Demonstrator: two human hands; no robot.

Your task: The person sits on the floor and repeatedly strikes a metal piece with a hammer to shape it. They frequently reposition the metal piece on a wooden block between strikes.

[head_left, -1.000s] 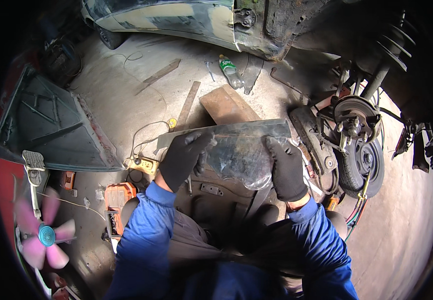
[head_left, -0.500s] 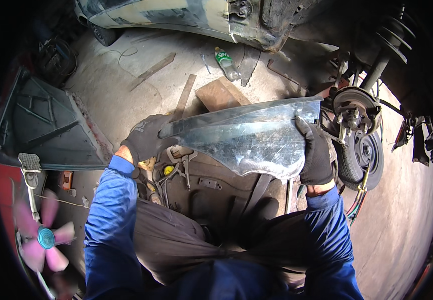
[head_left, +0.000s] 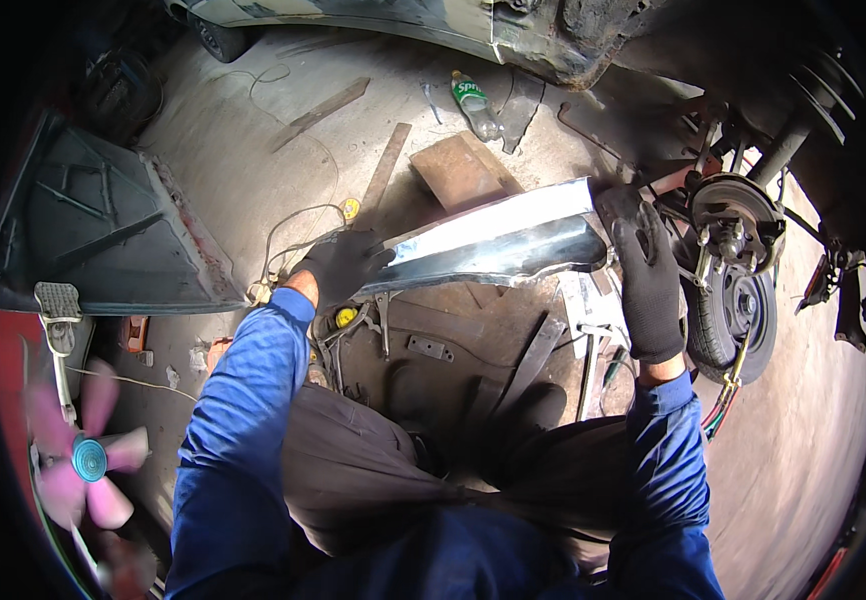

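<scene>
A long bent sheet-metal panel stretches across in front of me, its upper face shining white and its lower side dark with a curved edge. My left hand, in a dark work glove, is closed round the panel's narrow left end. At the wide right end my right hand, gloved too, has its fingers stretched out and slightly apart. Its fingertips lie beside the panel's edge; whether they touch it I cannot tell. Under my left hand are locking pliers and a yellow round thing, partly hidden.
Rusty metal plates and a green-labelled bottle lie on the floor ahead. A car body stands beyond. At right are a brake hub and a wheel. A pink fan turns at left, below a dark panel.
The panel has tipped, so its flange now faces up brightly and its broad face is foreshortened. My right hand has shifted from gripping its lower right edge to stretched fingers beside its end.
</scene>
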